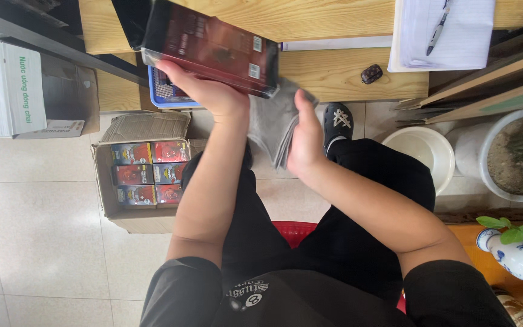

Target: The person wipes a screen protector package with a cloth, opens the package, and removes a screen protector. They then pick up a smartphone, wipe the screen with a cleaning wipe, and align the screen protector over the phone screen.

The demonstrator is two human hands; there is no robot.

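Observation:
My left hand (210,91) holds a dark red flat box (210,45) from below, tilted above the edge of a wooden table (334,72). My right hand (305,136) grips a grey cloth (272,121), which hangs just under the box's lower right corner. Both forearms reach up from my lap. I sit on a red stool (295,230), in black trousers and a black shoe (336,121).
An open cardboard carton (143,181) with several colourful small boxes stands on the tiled floor at left. A white carton (7,88) lies further left. A blue tray (171,97), papers with a pen (440,30), white basins (422,148), a potted plant (516,154) and a blue-white vase (516,254) surround me.

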